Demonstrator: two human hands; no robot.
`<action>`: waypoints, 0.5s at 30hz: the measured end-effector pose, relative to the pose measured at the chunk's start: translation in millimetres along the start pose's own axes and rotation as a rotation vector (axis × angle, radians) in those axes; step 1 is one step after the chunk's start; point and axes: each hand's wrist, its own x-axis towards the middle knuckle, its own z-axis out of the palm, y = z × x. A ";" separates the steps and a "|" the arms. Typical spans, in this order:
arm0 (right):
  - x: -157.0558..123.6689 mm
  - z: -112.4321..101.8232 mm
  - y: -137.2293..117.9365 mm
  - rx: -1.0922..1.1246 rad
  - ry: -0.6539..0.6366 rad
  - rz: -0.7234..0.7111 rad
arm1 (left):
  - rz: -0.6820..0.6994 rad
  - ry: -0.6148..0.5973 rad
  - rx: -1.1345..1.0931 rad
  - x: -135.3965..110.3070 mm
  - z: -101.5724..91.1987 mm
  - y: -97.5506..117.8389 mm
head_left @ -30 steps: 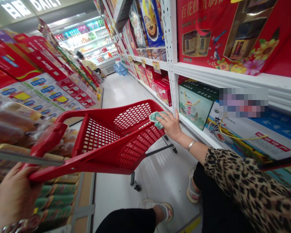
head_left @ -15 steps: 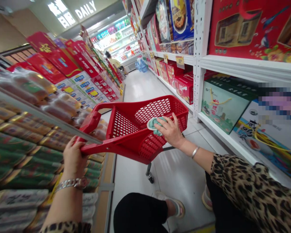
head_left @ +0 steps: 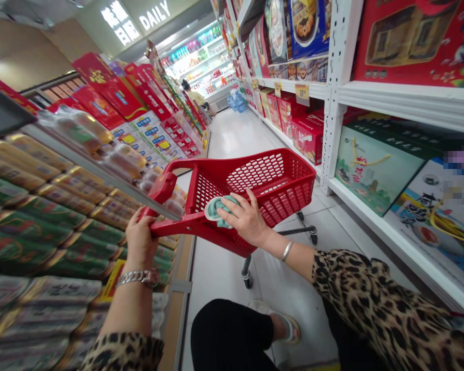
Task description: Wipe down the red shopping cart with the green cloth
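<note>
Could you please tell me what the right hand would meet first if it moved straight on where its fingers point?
Past the green cloth it holds, the right hand would probably meet the red cart, at its perforated rear panel, though depth is unclear.

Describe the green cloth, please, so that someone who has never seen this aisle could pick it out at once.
Start at the red shopping cart beside the white shelving. On the upper edge of the cart's near side, the right hand holds and partly covers a bunched cloth. Its pale green with a whitish border stands out against the cart's red plastic.
</note>
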 end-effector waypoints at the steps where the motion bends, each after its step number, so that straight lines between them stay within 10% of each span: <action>1: 2.4 -0.9 -3.2 0.008 0.003 -0.004 | 0.001 0.002 0.004 -0.9 0.0 0.1; 15: 9.2 -4.8 -20.5 0.048 0.046 -0.128 | 0.002 0.029 0.010 -5.7 1.6 -1.6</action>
